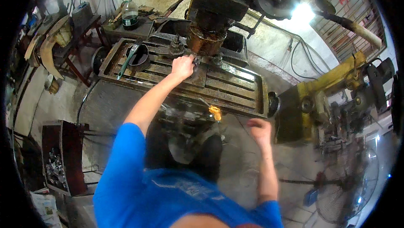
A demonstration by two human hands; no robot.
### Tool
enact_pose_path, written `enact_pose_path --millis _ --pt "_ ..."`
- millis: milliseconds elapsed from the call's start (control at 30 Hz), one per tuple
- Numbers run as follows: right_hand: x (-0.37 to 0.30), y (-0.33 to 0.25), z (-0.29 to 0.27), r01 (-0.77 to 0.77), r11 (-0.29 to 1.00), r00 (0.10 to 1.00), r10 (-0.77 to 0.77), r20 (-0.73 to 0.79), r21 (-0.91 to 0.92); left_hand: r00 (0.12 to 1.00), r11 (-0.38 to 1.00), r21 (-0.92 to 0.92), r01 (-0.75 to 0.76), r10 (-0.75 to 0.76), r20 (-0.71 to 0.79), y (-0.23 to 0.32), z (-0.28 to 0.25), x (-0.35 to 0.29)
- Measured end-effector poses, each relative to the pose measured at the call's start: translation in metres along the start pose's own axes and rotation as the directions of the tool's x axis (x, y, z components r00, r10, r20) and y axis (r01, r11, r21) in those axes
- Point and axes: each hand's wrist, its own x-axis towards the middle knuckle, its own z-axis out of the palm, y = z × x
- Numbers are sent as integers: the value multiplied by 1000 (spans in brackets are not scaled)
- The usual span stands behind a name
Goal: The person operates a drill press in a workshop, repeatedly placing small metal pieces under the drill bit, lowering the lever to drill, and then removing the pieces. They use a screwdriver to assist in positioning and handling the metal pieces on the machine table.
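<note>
My left hand [182, 68] reaches forward over the slotted machine table [229, 87], fingers closed on a small metal part [196, 61] just below the dark spindle head [206, 40]. The fingers cover much of that part, so its exact kind is hidden. My right hand [261, 132] is in the air off the table's front right corner. Slightly blurred, its fingers are curled in, and whatever they may hold does not show. A yellow-orange object [215, 112] hangs at the table's front edge, between my hands.
A green-handled brush [128, 62] rests across a round dark container [141, 58] on the table's left side. Behind stands a large plastic bottle [129, 14]. A bright lamp [303, 13] shines at upper right. A bin of small metal pieces [57, 167] stands at lower left, a fan [347, 198] at lower right.
</note>
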Motion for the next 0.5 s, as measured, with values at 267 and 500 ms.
enact_pose_path --millis 267,500 --pt "102 -204 -143 796 583 465 -762 -451 -164 987 977 -150 151 -141 74 -15 4 14" --pt "85 -289 -197 878 335 452 -813 -366 341 976 959 -226 169 -131 173 -13 9 25"
